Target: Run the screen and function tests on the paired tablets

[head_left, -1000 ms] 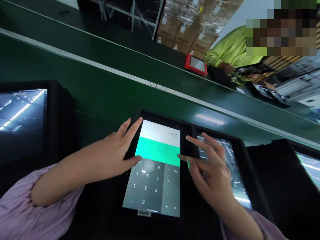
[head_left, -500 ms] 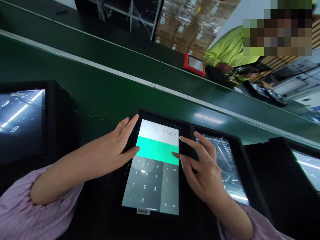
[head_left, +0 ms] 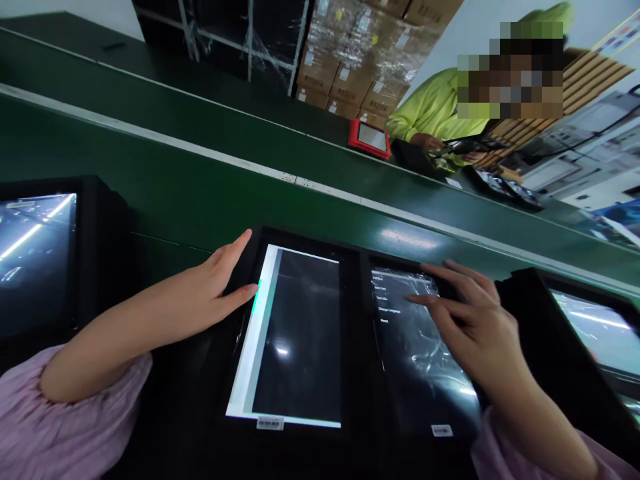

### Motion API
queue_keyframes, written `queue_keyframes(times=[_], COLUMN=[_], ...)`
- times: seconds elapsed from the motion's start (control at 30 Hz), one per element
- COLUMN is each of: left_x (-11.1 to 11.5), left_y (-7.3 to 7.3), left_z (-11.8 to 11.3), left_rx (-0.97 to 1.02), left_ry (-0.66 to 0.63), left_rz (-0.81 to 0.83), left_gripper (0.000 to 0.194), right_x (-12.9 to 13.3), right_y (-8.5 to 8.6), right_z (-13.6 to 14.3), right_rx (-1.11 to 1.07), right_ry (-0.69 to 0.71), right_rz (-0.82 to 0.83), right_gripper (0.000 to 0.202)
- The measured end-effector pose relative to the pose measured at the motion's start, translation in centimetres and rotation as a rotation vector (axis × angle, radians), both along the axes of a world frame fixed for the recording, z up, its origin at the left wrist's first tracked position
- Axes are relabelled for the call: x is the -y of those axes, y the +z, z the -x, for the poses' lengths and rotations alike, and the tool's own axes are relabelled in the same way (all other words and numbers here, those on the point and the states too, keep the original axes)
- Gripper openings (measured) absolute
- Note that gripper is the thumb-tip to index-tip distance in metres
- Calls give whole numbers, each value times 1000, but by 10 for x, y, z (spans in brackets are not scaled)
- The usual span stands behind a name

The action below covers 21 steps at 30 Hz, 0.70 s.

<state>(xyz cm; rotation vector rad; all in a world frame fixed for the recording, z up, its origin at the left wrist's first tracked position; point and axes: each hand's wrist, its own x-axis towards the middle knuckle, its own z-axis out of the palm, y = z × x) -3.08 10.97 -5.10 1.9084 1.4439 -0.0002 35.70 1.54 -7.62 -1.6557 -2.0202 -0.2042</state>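
Note:
A black-framed tablet point(head_left: 305, 327) lies in front of me, its screen mostly dark with white along the left and bottom edges. My left hand point(head_left: 215, 280) rests at its left edge, fingers stretched, thumb at the screen's side. To the right sits a second black-framed tablet point(head_left: 410, 373) under wrinkled clear film, showing a short text menu. Over its upper part is my right hand point(head_left: 475, 320), fingers apart and holding nothing. The index fingertip is near the menu; whether it touches the glass I cannot tell. Small white labels mark the lower edges of both tablets.
Another screen point(head_left: 35, 260) stands at the left and one more point(head_left: 595, 327) at the right. Beyond the green bench point(head_left: 200, 193), a co-worker in a yellow-green top point(head_left: 425, 107) handles a dark part. Near them lies a red-cased device point(head_left: 369, 138); wrapped cartons point(head_left: 345, 73) are stacked behind.
My right hand has moved right, from the middle tablet to the second one, which now shows a menu. The middle tablet's calculator has given way to a mostly dark picture.

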Motion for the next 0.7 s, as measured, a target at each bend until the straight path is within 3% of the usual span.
queue_keyframes(times=[0.13,0.23,0.33,0.57,0.7], left_x=[-8,-16,-24,-38,-39], left_y=[-8,-10,-8,-4,6], left_z=[-10,-20,-30,-40,-32], left_rx=[61,92,88,-36,-24], left_ry=[3,19,10,-34,54], left_rz=[-26,-41,-59,-24,-44], left_gripper=[93,93,97,112,114], right_x=[-2,-1,1,9,11], right_y=[-26,-32,-28,-12,-8], right_z=[-13,-12,-14,-13,-10], right_rx=[-37,-32,-72,-250,-346], right_ry=[64,95,105,-40,-52], right_rz=[38,33,9,-10,29], right_gripper=[32,32,33,25,25])
